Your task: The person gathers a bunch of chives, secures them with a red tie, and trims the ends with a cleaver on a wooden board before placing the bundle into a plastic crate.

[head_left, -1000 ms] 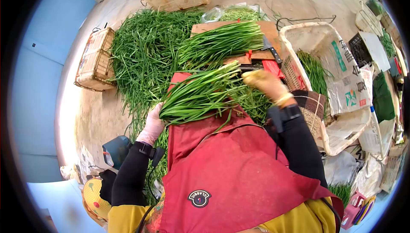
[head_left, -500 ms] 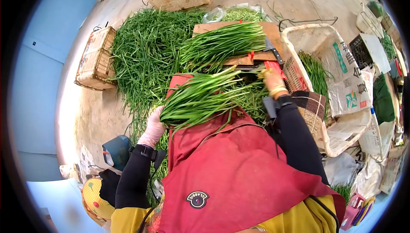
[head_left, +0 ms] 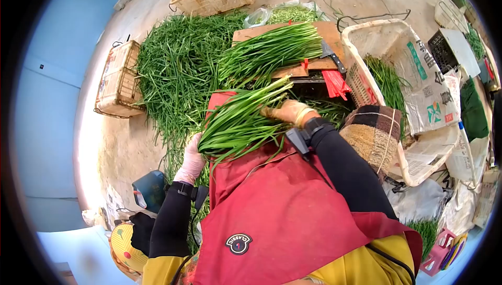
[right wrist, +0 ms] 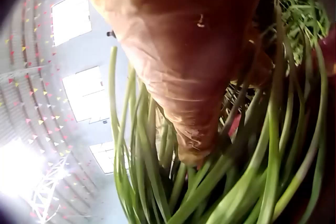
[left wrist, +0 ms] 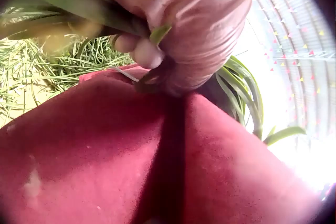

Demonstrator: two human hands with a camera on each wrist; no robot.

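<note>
Watching remotely, I see the green bunch (head_left: 235,123) across the far end of the red apron (head_left: 293,196), seemingly so it bears the weight while my left hand (head_left: 192,155), beside its left edge, grips the leafy end, and my right hand (head_left: 293,111) angles inward, any pinch hidden.

A wooden board (head_left: 330,32) carries a bundle of green stalks (head_left: 272,49) and a knife (head_left: 333,58).
</note>
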